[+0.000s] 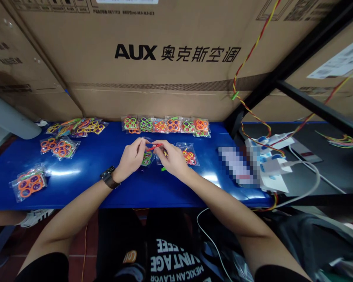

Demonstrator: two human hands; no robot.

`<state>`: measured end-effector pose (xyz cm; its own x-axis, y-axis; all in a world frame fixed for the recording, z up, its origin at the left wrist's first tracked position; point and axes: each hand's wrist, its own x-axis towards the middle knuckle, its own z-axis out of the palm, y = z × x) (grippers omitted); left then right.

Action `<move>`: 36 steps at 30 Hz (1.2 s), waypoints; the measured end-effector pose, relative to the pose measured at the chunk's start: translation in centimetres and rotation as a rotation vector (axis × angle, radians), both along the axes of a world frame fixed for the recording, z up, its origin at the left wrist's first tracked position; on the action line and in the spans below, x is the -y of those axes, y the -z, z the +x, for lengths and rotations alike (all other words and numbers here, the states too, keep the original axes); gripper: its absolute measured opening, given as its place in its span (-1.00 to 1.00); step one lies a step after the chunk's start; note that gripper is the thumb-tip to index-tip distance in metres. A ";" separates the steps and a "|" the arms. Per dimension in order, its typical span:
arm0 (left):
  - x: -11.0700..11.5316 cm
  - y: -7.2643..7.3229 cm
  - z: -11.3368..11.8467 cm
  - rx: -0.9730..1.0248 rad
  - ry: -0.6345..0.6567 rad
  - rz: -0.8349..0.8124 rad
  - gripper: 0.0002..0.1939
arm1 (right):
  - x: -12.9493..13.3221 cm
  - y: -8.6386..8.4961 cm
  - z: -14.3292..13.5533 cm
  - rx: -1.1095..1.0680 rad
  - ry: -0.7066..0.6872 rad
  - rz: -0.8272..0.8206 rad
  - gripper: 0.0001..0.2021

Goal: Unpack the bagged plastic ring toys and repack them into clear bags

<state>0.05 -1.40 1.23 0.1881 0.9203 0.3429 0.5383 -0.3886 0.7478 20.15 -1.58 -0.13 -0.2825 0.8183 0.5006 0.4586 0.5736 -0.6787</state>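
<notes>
One slack fingertip could have dropped the red strip (153, 147), pinched between left hand (131, 158) and right hand (174, 159), onto the packet (147, 158) below.

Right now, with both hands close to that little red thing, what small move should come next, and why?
Perhaps turn the right hand slightly, to show more of the red piece: the fingertips pinching it cover one end, and the left hand is close to the other.
</notes>
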 end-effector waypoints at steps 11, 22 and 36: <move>0.5 0.1 -0.2 -0.358 -0.104 0.178 -0.69 | 0.9 -0.9 -0.2 -0.163 0.016 -0.071 -0.78; 0.6 -0.1 -0.3 -0.474 -0.123 0.223 -0.68 | 0.4 -1.2 0.3 -0.223 -0.045 0.120 -0.86; 0.4 0.3 -0.6 -0.312 -0.016 0.263 -0.69 | -1.4 -0.3 1.2 -0.078 -0.052 0.142 -0.90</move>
<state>-0.58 -1.80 0.98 0.3065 0.8124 0.4961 0.7311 -0.5347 0.4239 21.35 -0.13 0.19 -0.2784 0.7232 0.6321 0.3752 0.6877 -0.6216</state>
